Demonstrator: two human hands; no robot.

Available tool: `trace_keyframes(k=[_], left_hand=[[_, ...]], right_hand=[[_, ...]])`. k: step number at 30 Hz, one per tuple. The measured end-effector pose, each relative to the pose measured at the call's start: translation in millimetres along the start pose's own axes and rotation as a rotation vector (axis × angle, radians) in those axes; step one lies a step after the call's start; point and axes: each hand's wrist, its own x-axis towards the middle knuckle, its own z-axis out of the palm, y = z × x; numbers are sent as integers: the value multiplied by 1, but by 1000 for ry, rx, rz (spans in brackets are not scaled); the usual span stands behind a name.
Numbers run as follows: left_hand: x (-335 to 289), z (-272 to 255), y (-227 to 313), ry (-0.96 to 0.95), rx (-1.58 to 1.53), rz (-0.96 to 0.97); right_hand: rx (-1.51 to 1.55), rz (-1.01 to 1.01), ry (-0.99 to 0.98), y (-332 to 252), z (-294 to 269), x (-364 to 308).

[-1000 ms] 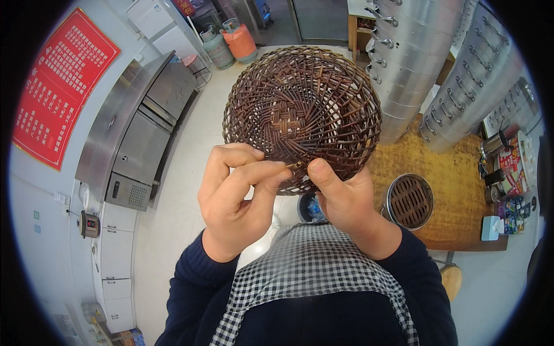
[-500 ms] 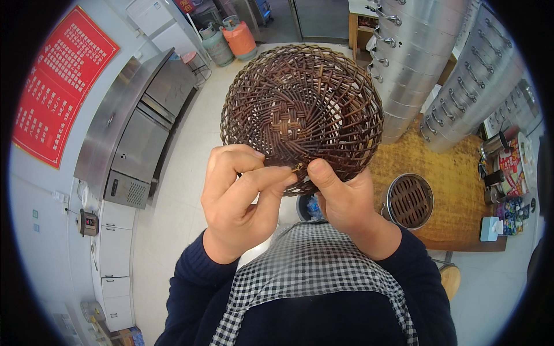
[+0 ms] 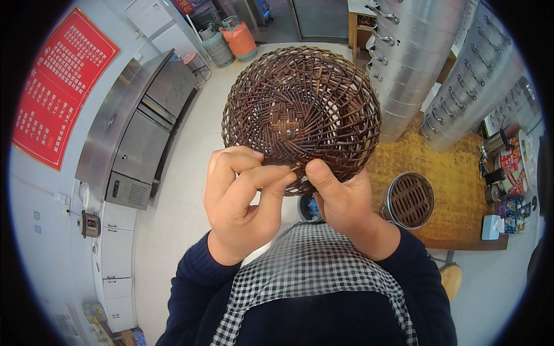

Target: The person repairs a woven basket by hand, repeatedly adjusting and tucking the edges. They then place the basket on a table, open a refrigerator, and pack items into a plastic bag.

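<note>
- Slightly rightward since half a second ago: left grip [image 3: 242, 202], its pinch now a touch nearer the right thumb; the rest has held its place.
- Left grip, bare: thumb and forefinger together, clamped on a pale sliver [image 3: 295, 167]; whether that belongs to the weave I cannot tell.
- Right grip [image 3: 346, 202], bare: clamped on the basket's lower right edge, thumb in front, other fingers hidden behind.
- Basket [image 3: 323, 86], one, round, dark brown wicker: held up before the wearer, base facing them, crossed weave at its centre.
- Apron [image 3: 317, 259], black-and-white check, over dark knitted sleeves [image 3: 199, 277].
- Bin [image 3: 304, 209], dark, blue matter inside; partly hidden below the basket.
- Desk [image 3: 461, 190], wooden, worn yellow-brown top, to the wearer's right.
- Vessel, round, metal-rimmed, on the desk near the right wrist; slotted brown disc [image 3: 411, 203] within.
- Steamer stacks, two, tall, silver, with side handles: one just beyond the basket [image 3: 412, 63], one farther right [image 3: 470, 81].
- Box [image 3: 490, 228], light blue, at the desk's near right corner.
- Cabinet [image 3: 133, 144], stainless steel, along the left wall beneath a red panel [image 3: 66, 86].
- Gas cylinders, two, far floor: grey [image 3: 218, 49], orange [image 3: 239, 42].
</note>
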Motion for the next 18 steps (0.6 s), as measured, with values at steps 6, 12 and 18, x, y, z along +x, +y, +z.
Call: trace_keyframes(k=[6, 12, 18], left_hand=[[-1, 2, 4, 13, 73, 38], [0, 1, 8, 39, 35, 13], [1, -3, 10, 9, -101, -120]], right_hand=[[-90, -26, 10, 1, 0, -2], [-55, -27, -2, 2, 1, -4], [-71, 11, -25, 1, -1, -4]])
